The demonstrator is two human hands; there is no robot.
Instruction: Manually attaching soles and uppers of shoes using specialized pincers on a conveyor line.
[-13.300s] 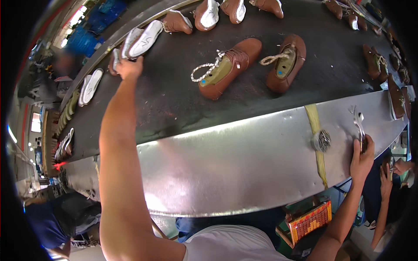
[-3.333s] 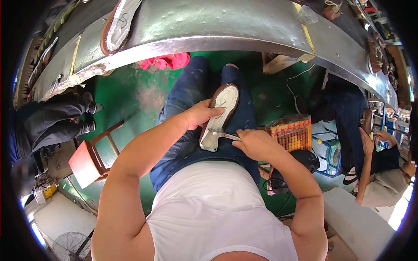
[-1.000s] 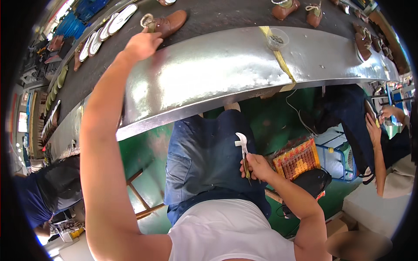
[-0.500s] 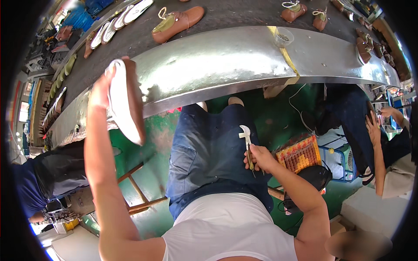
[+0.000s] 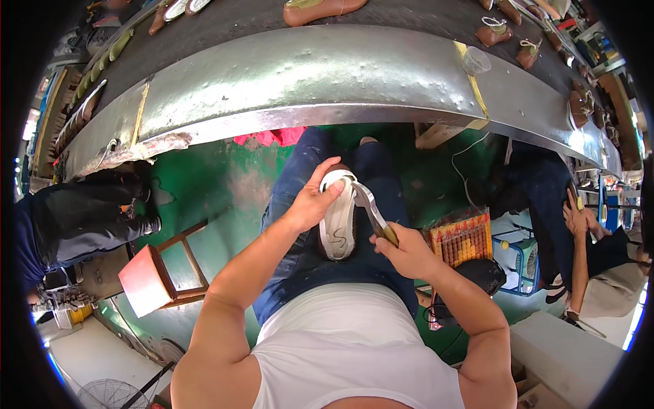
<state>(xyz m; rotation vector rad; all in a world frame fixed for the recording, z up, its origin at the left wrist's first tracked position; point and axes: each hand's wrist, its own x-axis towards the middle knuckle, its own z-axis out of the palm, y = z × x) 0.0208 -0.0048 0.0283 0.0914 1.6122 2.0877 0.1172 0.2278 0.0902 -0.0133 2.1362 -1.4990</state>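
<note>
- Rightly placed, l. hand (image 5: 315,203) has far end of shoe (image 5: 338,228): thumb pressed on white underside, fingers curled round edge; tips behind it hidden, can't tell how tight.
- Shoe is sole-up over lap, blue trousers (image 5: 303,271) below, near end toward body. Brace it vs. thighs so it won't roll when tool pulls.
- White strip (image 5: 340,174) arches across far end, approx. where tool meets shoe. Prob. the bit being worked; go in short nips along it, not one big tug, or it may tear.
- Metal tool (image 5: 371,213) comes in from r., curved head at shoe's r. edge, handle slanting down. Exact bite too small to tell. Hold head flat to edge; tilt could gouge upper. L. thumb is near head: mind slips, pull away from it.
- R. hand (image 5: 407,253) grasps handle, fingers wrapped round it. Better: wrist does the turning, elbow loose, clear of bead mat (image 5: 461,238) beyond.
</note>
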